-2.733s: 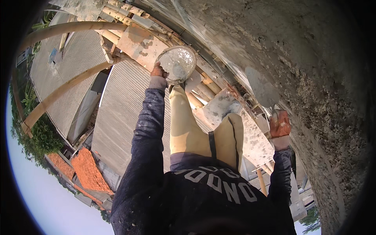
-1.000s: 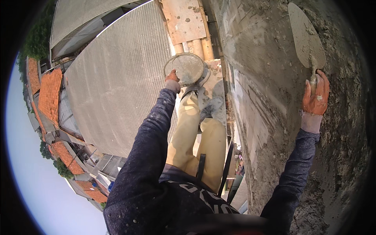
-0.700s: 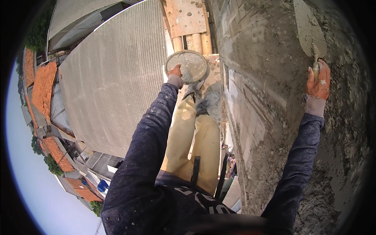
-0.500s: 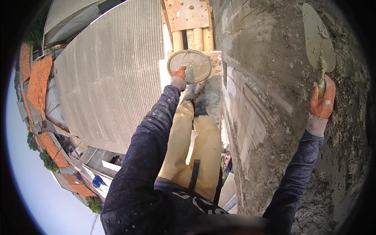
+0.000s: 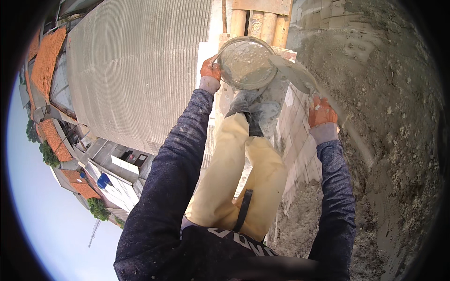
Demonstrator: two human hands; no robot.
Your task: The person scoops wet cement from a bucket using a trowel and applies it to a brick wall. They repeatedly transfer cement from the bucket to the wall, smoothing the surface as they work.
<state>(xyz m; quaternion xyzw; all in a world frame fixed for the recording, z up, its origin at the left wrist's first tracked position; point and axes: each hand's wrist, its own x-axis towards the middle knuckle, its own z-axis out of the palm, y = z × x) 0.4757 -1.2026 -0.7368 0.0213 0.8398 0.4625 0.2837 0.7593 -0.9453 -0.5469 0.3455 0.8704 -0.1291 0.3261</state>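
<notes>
My left hand grips the left rim of a round mortar pan, which holds wet grey mortar. To its right, my right hand is closed around the handle of a trowel. The trowel's grey-smeared blade points up and left, with its tip at the pan's right edge; whether the tip touches the rim, I cannot tell. Along my right side rises a wall coated with rough wet mortar, while pale blocks show bare lower on it.
My legs and boots stand on a narrow mortar-stained platform. Beyond the pan lie several round poles under a board. A corrugated roof spreads on the left, with orange tiled roofs farther off.
The trowel in my right hand has moved left from the wall to the pan. My left hand has shifted to the pan's left rim, and the pan sits farther right and higher in view.
</notes>
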